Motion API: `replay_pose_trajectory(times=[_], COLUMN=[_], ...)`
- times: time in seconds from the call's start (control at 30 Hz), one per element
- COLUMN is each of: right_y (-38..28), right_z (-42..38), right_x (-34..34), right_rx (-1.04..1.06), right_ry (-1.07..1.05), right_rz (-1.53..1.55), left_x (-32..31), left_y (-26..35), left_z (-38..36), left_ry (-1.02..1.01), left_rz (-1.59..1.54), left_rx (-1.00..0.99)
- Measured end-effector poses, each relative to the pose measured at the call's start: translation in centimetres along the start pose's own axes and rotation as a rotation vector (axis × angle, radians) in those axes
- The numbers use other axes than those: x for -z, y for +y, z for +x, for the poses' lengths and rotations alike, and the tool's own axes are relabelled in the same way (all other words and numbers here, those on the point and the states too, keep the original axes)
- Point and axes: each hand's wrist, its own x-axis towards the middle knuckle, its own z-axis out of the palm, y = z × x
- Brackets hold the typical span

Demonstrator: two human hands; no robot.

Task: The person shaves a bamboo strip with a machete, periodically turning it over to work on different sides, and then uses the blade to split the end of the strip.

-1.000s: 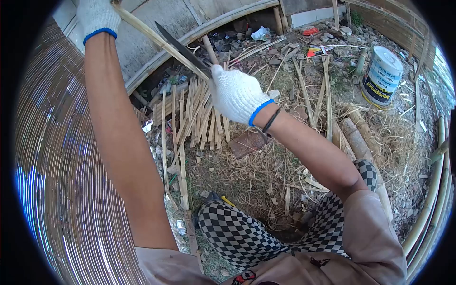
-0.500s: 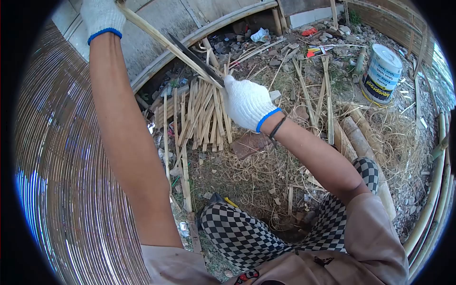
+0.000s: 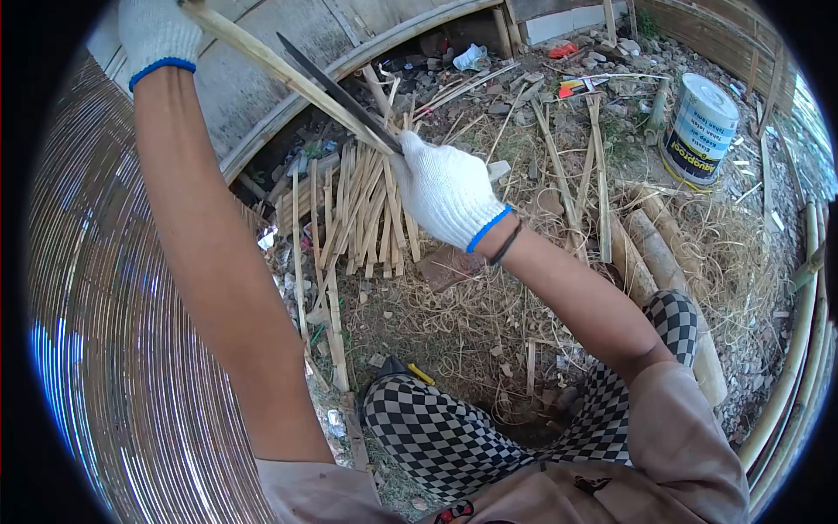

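Trousers in b&w check (image 3: 410, 419) are nearest, knees bent, low in view. Above them, R hand (image 3: 449, 196), in white knit glove w/ blue cuff, is clenched round the handle of a long-bladed knife (image 3: 340, 94); handle itself is hidden in the fist. Bamboo strip (image 3: 279, 69) slants from top L down to just beside that fist, blade lying close along it. Blade prob. touches the strip near the R fist, but can't be sure from this angle.

L hand (image 3: 161, 35), same glove type, is at full reach near the top edge, grasping the strip's far end; some fingers are cut off by the frame.

Change vs ½ sec ago: L hand has gone further out to the L, so hands are a bit wider apart, & knife tip sits nearer L hand than it did. Both grips unchanged. For the work in hand that means same strip, same blade, job still mid-way; nothing's been put down.

On the ground beyond, thin curled shavings (image 3: 476, 319) lie about; pile of split-bamboo slats (image 3: 375, 218) is L of the brick-like slab (image 3: 449, 266), partly below the R hand in view. Those haven't shifted, bar a slight camera sway. Further back R, Aquaproof can (image 3: 698, 131) stands upright; far L, grey wall panel (image 3: 244, 96) runs behind strip & knife.
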Motion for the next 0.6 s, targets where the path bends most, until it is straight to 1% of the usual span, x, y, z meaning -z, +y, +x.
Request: replay_pose_trajectory(times=[0.03, 0.07, 0.1, 0.13, 0.2, 0.23, 0.27, 0.3, 0.33, 0.37, 0.43, 0.47, 0.5, 0.53, 0.57, 0.6], right_y=[2.9, 2.9, 3.1, 3.3, 1.0, 0.4, 0.7, 2.7, 5.2, 6.9, 5.2, 3.6, 2.3, 1.8, 2.6, 3.7], right_z=[1.2, 2.0, 2.3, 2.5, -0.1, -1.0, -1.8, -2.4, -2.9, -2.4, -1.3, -1.9, -2.5, -3.2, -3.6, -4.1], right_x=[-3.1, -2.9, -2.4, -2.1, -0.2, 0.3, -0.5, -3.1, -6.1, -7.4, -4.9, -3.6, -2.5, -2.3, -3.7, -5.8], right_rx=[-0.02, -0.028, -0.046, -0.021, -0.004, 0.001, -0.029, -0.071, -0.112, -0.137, -0.068, -0.055, -0.041, 0.022, -0.022, -0.068], right_ry=[-0.05, -0.077, -0.062, -0.054, -0.052, -0.017, -0.041, -0.096, -0.146, -0.152, -0.162, -0.183, -0.132, -0.045, -0.07, -0.096], right_rz=[0.033, 0.054, -0.031, -0.074, -0.145, -0.09, -0.037, -0.097, -0.157, -0.042, -0.099, -0.112, -0.101, -0.057, -0.075, -0.09], left_x=[-0.2, -0.1, 0.2, 0.2, 0.9, 1.9, 3.2, 4.6, 7.8, 12.1, 9.7, 11.7, 15.5, 16.0, 16.5, 14.3], left_y=[0.2, 0.1, -0.3, -0.7, -1.2, -1.4, -1.7, -2.3, -3.1, -4.0, -2.8, -2.8, -2.8, -2.4, -2.0, -0.3], left_z=[-0.3, -0.5, -0.6, -0.3, 1.4, 2.4, 3.2, 4.0, 6.4, 9.7, 7.3, 8.3, 10.7, 10.8, 10.8, 9.4], left_ry=[-0.013, -0.011, -0.008, 0.002, 0.087, 0.133, 0.18, 0.141, 0.061, -0.019, 0.111, -0.106, -0.317, -0.33, -0.344, -0.173], left_rz=[-0.003, 0.026, 0.05, 0.065, 0.099, 0.121, 0.152, 0.257, 0.226, 0.189, 0.249, 0.047, -0.161, -0.196, -0.23, -0.079], left_rx=[0.026, -0.015, -0.063, -0.122, -0.065, -0.031, 0.011, -0.054, 0.011, 0.065, 0.067, 0.117, 0.169, 0.176, 0.184, 0.157])
